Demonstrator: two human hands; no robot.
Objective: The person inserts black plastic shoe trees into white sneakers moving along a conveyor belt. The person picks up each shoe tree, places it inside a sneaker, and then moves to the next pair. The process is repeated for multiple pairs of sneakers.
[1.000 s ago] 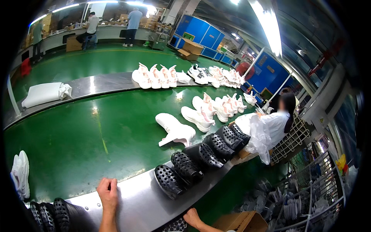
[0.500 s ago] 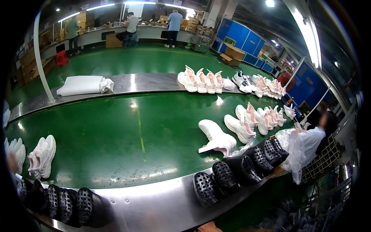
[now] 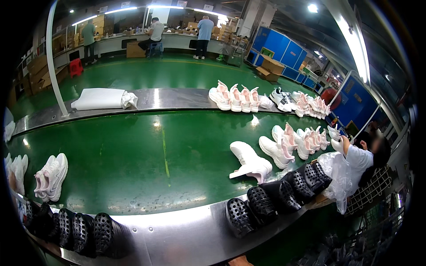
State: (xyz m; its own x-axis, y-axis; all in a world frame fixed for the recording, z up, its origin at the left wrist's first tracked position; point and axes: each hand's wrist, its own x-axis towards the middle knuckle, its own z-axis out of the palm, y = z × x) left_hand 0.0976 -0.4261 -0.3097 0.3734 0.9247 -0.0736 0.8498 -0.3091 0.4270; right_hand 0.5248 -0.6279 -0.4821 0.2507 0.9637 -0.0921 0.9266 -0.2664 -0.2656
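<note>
A small patch of skin (image 3: pixel 240 260) shows at the lower edge, just below the metal ledge; it looks like part of my right hand or arm, with no fingers visible. My left hand is out of view. Nearest to that patch are black shoe forms with round holes (image 3: pixel 239 217), standing in a row on the right of the metal ledge (image 3: pixel 177 237). More black perforated forms (image 3: pixel 104 232) stand on its left end. On the green belt beyond, a white shoe (image 3: pixel 248 162) lies tilted with its tongue spread, beside a row of white and pink sneakers (image 3: pixel 275 150).
White sneakers (image 3: pixel 52 177) stand at the belt's left. Along the far ledge lie a rolled white sheet (image 3: pixel 100 98) and more sneakers (image 3: pixel 220 96). At right, a co-worker (image 3: pixel 358 162) sits behind clear plastic bags (image 3: pixel 336 177) and a wire basket (image 3: pixel 368 190). Other people stand or sit farther back.
My view has shifted slightly, so the scene sits a little right and lower. The co-worker at right has raised an arm toward a white shoe at the row's end.
</note>
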